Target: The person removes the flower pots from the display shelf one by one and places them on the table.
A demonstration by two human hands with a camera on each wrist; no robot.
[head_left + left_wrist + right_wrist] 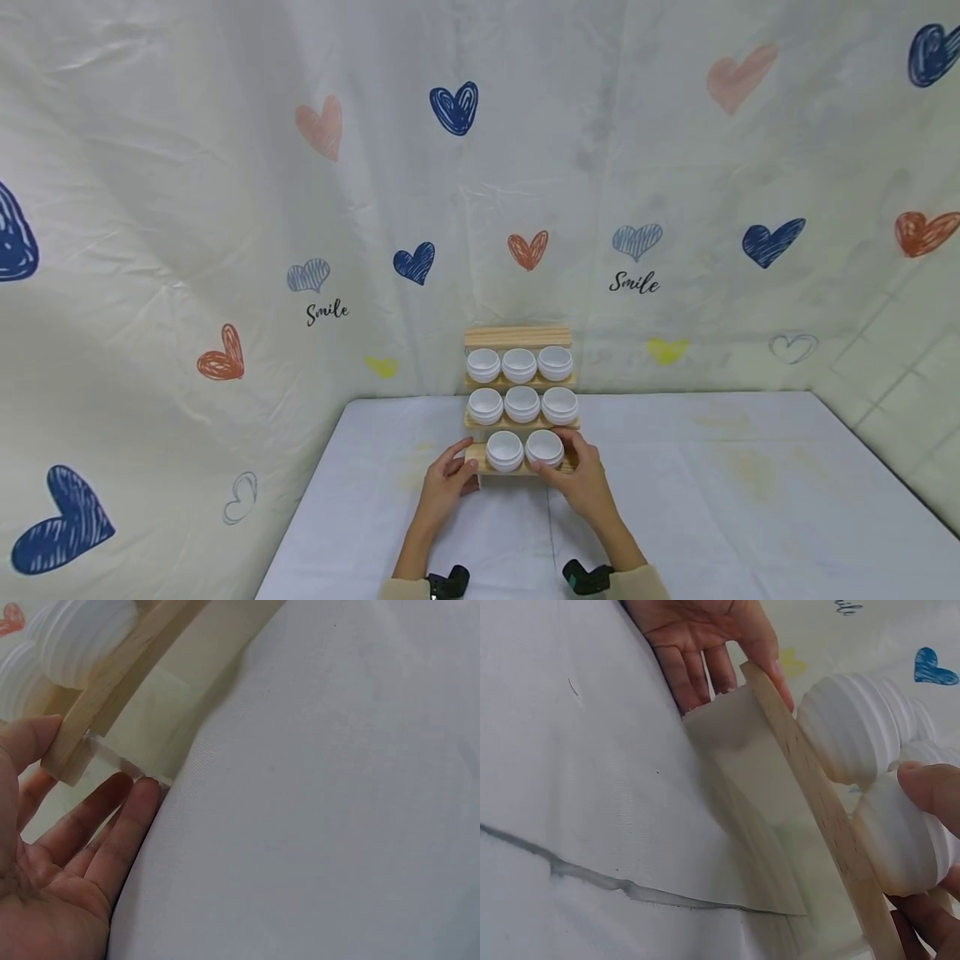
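A tiered wooden rack [518,337] stands at the table's back, with small round white pots on its three steps. On the lowest step, my left hand [444,483] grips the left end of the wooden board [86,724], thumb on its front edge and other fingers spread beneath, beside a clear support. My right hand [588,479] holds the right-hand white pot [544,450] on that step, its thumb [930,787] in front and fingers around the far side. Another ribbed white pot [847,727] sits to its left, between the hands.
Three white pots [522,405] line the middle step and three more [519,365] the top one. Behind the rack hangs a pale cloth [480,183] printed with hearts. A white cover [690,500] with a crease lies over the table.
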